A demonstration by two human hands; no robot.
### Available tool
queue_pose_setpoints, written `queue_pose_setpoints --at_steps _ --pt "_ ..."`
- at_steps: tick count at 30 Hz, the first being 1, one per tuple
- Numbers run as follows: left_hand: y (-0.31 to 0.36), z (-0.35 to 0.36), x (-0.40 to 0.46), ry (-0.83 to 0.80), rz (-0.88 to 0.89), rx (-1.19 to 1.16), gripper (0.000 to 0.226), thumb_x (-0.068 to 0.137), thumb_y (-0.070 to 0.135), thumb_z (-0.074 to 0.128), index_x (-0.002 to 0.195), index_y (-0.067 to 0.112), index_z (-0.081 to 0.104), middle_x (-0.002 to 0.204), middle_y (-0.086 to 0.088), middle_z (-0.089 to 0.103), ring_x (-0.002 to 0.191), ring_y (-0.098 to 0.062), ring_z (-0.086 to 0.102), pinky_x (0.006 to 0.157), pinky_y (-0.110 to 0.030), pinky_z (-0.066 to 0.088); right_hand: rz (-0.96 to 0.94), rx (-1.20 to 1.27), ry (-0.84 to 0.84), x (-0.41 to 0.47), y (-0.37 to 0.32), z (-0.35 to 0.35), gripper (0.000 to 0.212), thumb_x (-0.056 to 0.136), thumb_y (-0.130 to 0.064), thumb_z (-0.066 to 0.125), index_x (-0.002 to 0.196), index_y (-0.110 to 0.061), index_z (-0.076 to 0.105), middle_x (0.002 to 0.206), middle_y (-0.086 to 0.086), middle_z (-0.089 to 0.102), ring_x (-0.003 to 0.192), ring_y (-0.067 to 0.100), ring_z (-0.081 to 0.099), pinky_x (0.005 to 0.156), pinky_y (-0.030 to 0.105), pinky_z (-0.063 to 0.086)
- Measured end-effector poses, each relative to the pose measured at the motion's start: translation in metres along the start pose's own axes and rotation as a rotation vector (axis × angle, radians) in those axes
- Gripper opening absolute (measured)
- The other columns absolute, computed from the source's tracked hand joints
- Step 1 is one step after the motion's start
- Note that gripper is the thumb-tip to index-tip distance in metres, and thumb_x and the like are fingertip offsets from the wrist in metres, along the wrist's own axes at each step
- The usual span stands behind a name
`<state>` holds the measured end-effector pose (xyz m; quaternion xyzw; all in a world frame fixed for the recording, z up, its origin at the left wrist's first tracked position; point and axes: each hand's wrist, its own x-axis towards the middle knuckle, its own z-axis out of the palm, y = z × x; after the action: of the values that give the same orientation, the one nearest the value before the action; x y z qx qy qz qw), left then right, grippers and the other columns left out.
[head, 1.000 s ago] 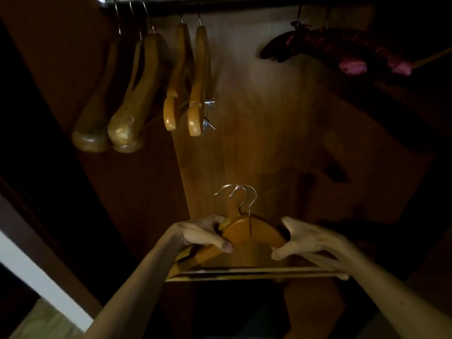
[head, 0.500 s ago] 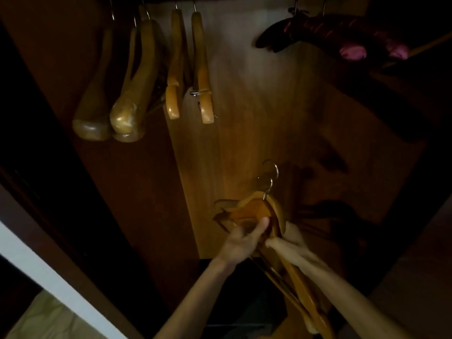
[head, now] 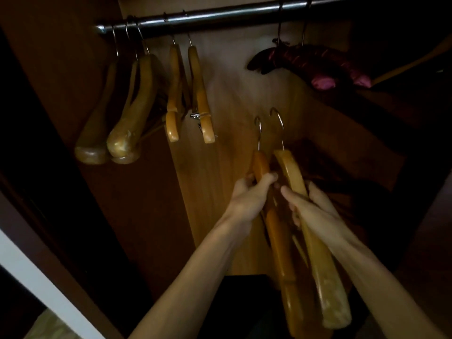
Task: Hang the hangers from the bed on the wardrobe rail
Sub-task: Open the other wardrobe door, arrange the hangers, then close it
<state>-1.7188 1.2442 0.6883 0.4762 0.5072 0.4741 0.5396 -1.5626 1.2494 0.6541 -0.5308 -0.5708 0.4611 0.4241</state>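
At the lower left of the frame a white edge (head: 36, 287) cuts diagonally across the dark. Above it, in the upper left, five wooden hangers already hang from the metal wardrobe rail (head: 220, 14): a group of three broad ones (head: 122, 133) at the rail's left end, then two slimmer ones (head: 188, 99) just beside them, one with a metal clip near its lower end. In the lower middle, the left hand (head: 247, 199) grasps a narrow wooden hanger (head: 276, 241), fingers curled round it near the neck; its hook points up, well below the rail. Just to the right, touching or nearly so, the right hand (head: 310, 206) grips a broader wooden hanger (head: 318, 260), thumb across its front, its hook also raised short of the rail. In the upper right, dark padded satin hangers (head: 315, 64) hang from the rail, with pink ends showing.
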Motion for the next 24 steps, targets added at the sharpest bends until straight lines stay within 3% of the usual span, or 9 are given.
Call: queue_pose_setpoints --at_steps 2,4,7,9,12,16,19,21,24 --pt "0.028 0.006 0.000 0.041 0.008 -0.034 0.028 0.092 0.038 0.070 0.109 0.019 0.059 0.099 -0.005 0.075 0.082 -0.016 0.072 0.065 -0.028 0.057 -0.066 0.020 0.032 0.010 -0.017 -0.003 0.043 0.093 -0.053 0.062 0.128 -0.030 0.055 0.076 -0.004 0.063 0.062 0.011 0.060 0.063 0.032 0.050" --pt "0.052 0.013 0.002 0.069 0.034 -0.080 0.022 0.092 0.030 0.069 0.103 0.014 0.058 0.098 -0.009 0.074 0.075 -0.019 0.071 0.061 -0.031 0.060 -0.123 0.030 0.075 0.020 -0.039 -0.003 0.044 0.093 -0.052 0.062 0.131 -0.032 0.053 0.091 -0.001 0.068 0.074 0.014 0.066 0.065 0.033 0.052" --pt "0.081 0.018 0.008 0.103 0.076 -0.146 0.020 0.093 0.022 0.069 0.090 0.017 0.050 0.095 -0.009 0.068 0.079 -0.022 0.067 0.075 -0.038 0.060 -0.190 0.061 0.089 0.034 -0.066 -0.002 0.044 0.093 -0.051 0.061 0.132 -0.030 0.055 0.107 -0.001 0.072 0.095 0.018 0.071 0.081 0.041 0.059" --pt "0.098 0.018 0.014 0.123 0.115 -0.145 0.022 0.091 0.024 0.071 0.093 0.018 0.050 0.087 -0.005 0.068 0.076 -0.020 0.067 0.080 -0.041 0.060 -0.228 0.068 0.072 0.037 -0.088 -0.002 0.038 0.095 -0.046 0.061 0.124 -0.023 0.059 0.104 0.005 0.074 0.091 0.023 0.073 0.082 0.047 0.061" --pt "0.124 0.013 0.027 0.180 0.177 -0.130 0.035 0.086 0.029 0.074 0.111 0.012 0.057 0.069 -0.001 0.070 0.063 -0.019 0.070 0.073 -0.043 0.063 -0.283 0.052 0.066 0.047 -0.119 -0.003 0.036 0.091 -0.043 0.062 0.113 -0.015 0.066 0.096 0.013 0.076 0.085 0.027 0.074 0.081 0.049 0.061" --pt "0.152 -0.003 0.040 0.186 0.233 -0.072 0.046 0.086 0.034 0.073 0.121 0.005 0.064 0.075 -0.008 0.075 0.073 -0.027 0.075 0.083 -0.057 0.060 -0.318 0.069 0.075 0.063 -0.155 -0.002 0.042 0.085 -0.046 0.068 0.110 -0.013 0.069 0.088 0.004 0.075 0.079 0.021 0.073 0.074 0.040 0.060" --pt "0.168 -0.019 0.052 0.194 0.271 -0.029 0.041 0.087 0.033 0.072 0.113 0.002 0.070 0.085 -0.013 0.076 0.078 -0.029 0.075 0.085 -0.049 0.062 -0.373 0.069 0.082 0.078 -0.178 0.000 0.035 0.085 -0.040 0.069 0.099 -0.008 0.074 0.069 -0.002 0.066 0.063 0.014 0.064 0.066 0.033 0.052" --pt "0.178 -0.026 0.062 0.196 0.293 0.008 0.030 0.087 0.033 0.070 0.102 0.007 0.071 0.081 -0.008 0.073 0.077 -0.025 0.073 0.083 -0.041 0.062 -0.383 0.063 0.070 0.090 -0.191 0.001 0.035 0.081 -0.044 0.068 0.087 -0.010 0.076 0.062 -0.003 0.064 0.058 0.014 0.062 0.067 0.035 0.053" --pt "0.194 -0.032 0.076 0.239 0.292 0.057 0.022 0.085 0.035 0.070 0.093 0.014 0.071 0.075 -0.004 0.070 0.075 -0.022 0.071 0.083 -0.039 0.061 -0.380 0.057 0.063 0.104 -0.207 0.004 0.034 0.088 -0.044 0.066 0.070 -0.015 0.071 0.059 -0.001 0.062 0.057 0.013 0.061 0.066 0.031 0.051"
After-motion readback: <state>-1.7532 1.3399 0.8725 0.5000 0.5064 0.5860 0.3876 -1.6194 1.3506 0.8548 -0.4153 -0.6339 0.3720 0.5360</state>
